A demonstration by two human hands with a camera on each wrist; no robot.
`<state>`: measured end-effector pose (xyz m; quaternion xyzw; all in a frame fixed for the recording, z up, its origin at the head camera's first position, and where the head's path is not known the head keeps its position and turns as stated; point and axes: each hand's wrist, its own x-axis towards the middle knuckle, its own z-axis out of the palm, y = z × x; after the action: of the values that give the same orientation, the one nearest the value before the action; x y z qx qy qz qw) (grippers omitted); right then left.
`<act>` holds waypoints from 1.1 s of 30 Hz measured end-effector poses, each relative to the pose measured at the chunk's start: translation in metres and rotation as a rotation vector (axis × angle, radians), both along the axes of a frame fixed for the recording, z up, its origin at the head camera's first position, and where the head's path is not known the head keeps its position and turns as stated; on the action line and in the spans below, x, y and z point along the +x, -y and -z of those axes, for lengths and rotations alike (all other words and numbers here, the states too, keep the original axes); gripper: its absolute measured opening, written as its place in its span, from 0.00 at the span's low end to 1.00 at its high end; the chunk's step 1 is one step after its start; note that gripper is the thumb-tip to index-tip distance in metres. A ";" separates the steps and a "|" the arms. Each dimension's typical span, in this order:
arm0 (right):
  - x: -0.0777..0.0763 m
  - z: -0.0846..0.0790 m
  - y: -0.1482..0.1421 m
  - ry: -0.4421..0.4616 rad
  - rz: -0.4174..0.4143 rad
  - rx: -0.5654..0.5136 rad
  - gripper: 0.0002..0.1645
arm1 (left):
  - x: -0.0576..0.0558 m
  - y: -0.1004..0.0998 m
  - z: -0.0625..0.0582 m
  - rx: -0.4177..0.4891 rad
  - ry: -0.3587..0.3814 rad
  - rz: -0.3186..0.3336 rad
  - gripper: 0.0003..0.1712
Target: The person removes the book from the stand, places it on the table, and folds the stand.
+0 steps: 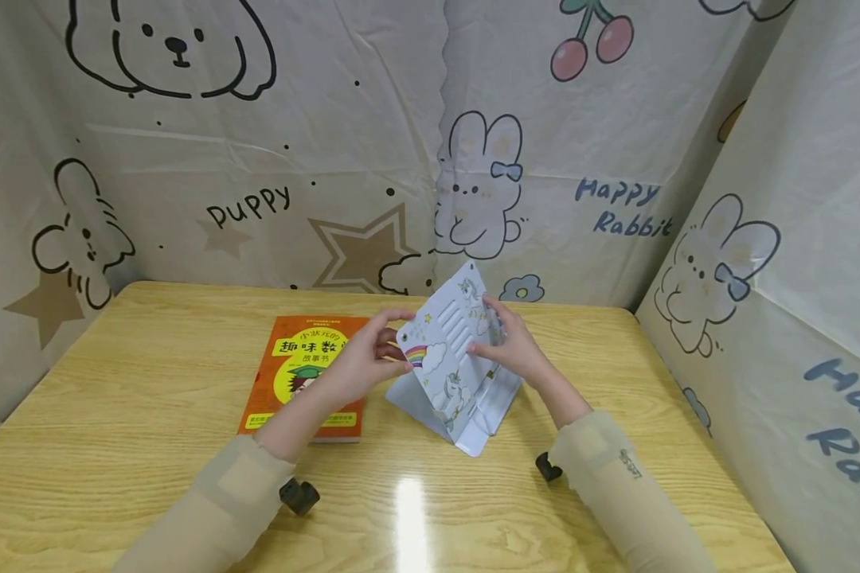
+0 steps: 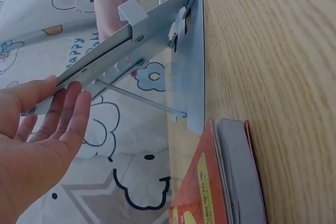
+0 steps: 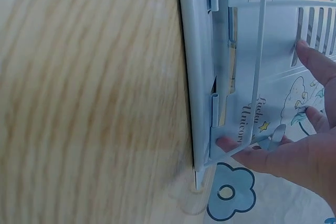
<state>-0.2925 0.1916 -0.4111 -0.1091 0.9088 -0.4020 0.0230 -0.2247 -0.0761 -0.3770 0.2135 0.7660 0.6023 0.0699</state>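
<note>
A pale metal book stand point(image 1: 440, 322) printed with unicorns, a rainbow and a star stands on the table, its slotted panel tilted up from a flat base point(image 2: 189, 82). My left hand point(image 1: 361, 354) pinches the panel's left edge, thumb on one face and fingers on the other, as the left wrist view shows. At the right edge, my right hand point(image 1: 514, 348) grips the panel with its thumb by the slots and the other fingers around the side. Thin support rods point(image 2: 142, 98) run between panel and base. A wire page holder point(image 3: 257, 77) crosses the panel's lower front.
An orange book point(image 1: 263, 390) with a yellow title lies flat just left of the stand, partly under my left forearm. The wooden table point(image 1: 150, 366) meets a cartoon-printed cloth point(image 1: 358, 143) at the back and right. Dark small devices point(image 1: 299, 496) hang at both wrists.
</note>
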 end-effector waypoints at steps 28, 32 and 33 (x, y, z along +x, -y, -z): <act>-0.007 -0.002 0.005 0.051 -0.082 -0.004 0.51 | 0.017 0.000 -0.002 -0.022 -0.038 -0.047 0.33; -0.009 0.000 0.005 0.055 -0.088 -0.005 0.51 | 0.019 0.001 -0.003 -0.018 -0.035 -0.041 0.32; -0.009 0.001 0.005 0.055 -0.090 -0.007 0.51 | 0.020 0.001 -0.003 -0.020 -0.036 -0.042 0.32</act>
<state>-0.3015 0.1861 -0.4116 -0.1390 0.9006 -0.4065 0.0657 -0.2048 -0.0766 -0.3744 0.2076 0.7774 0.5919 0.0456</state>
